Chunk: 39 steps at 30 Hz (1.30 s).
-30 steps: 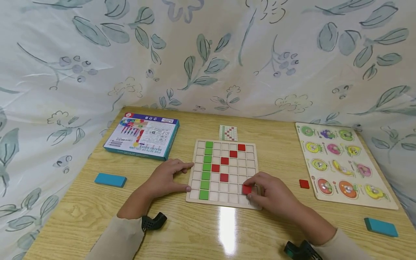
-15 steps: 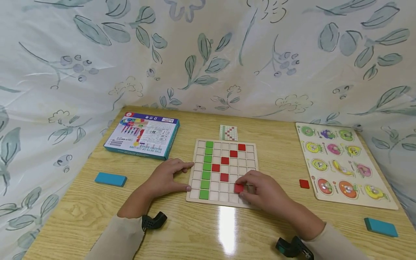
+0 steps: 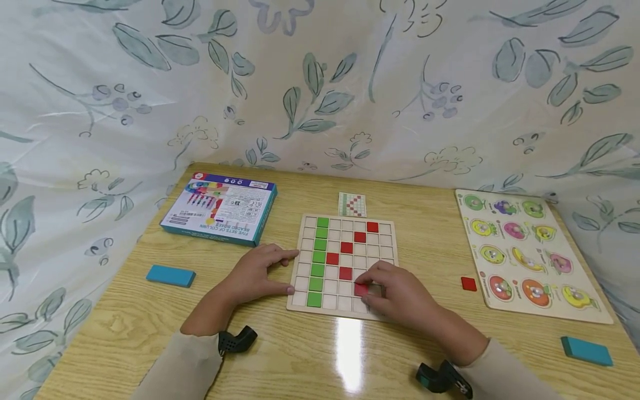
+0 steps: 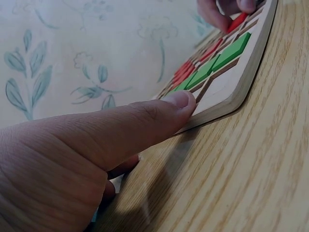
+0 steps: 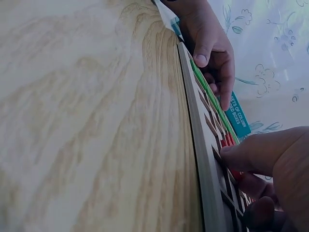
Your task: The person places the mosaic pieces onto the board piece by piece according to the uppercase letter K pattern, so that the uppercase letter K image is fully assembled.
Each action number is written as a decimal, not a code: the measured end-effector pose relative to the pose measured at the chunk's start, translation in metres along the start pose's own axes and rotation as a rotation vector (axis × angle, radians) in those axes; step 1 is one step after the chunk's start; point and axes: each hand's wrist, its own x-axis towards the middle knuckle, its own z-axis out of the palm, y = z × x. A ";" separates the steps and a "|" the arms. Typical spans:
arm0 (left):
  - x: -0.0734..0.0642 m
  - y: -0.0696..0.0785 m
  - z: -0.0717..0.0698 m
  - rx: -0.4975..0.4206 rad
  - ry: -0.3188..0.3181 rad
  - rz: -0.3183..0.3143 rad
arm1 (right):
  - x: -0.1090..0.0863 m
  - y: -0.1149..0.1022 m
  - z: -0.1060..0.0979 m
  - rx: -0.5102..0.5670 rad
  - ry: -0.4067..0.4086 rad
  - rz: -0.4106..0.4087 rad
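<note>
A wooden grid board (image 3: 345, 303) lies flat on the table, with a column of green square tiles (image 3: 317, 257) and several red ones in its cells. My left hand (image 3: 256, 272) touches the board's left edge with extended index finger and thumb; the left wrist view shows the thumb tip (image 4: 178, 100) at the rim. Between thumb and index finger, my right hand (image 3: 402, 294) pinches a red tile (image 3: 360, 289) over the lower right cells, diagonally below another red tile (image 3: 345, 273). The fingers partly cover that tile and the cells beneath.
Behind the board lies a small pattern card (image 3: 352, 204). A loose red tile (image 3: 468, 284) sits beside a fruit puzzle board (image 3: 590, 315) at right. A flat cardboard box (image 3: 220, 210) lies back left. Blue blocks rest at left (image 3: 170, 275) and right (image 3: 586, 351).
My right hand has slid left over the board with the red tile, by more than one cell. The left hand stays at the board's edge.
</note>
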 end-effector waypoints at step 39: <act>0.000 0.000 0.000 -0.002 -0.004 0.009 | -0.042 0.041 -0.032 0.039 0.099 0.177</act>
